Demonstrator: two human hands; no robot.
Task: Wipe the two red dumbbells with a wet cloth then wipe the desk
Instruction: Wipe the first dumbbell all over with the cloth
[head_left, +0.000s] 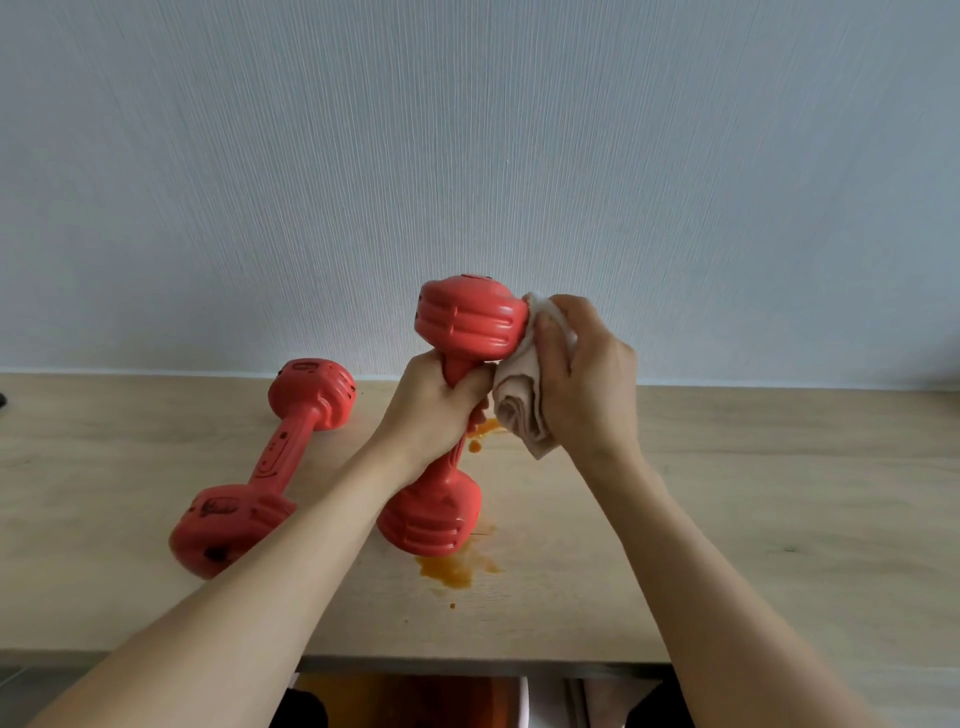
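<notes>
My left hand is gripping the upright dumbbell by its handle; my right hand is clutching the cloth, apparently pressing it against the top head.

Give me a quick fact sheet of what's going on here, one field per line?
Left hand: grips the handle of the upright dumbbell
Right hand: presses a cloth against that dumbbell's upper head
Upright dumbbell: lower head near the desk; contact unclear
Second dumbbell: lying on the desk to the left, dark marks on it
Desk: orange stains below and behind the upright dumbbell
Background: pale textured wall
</notes>
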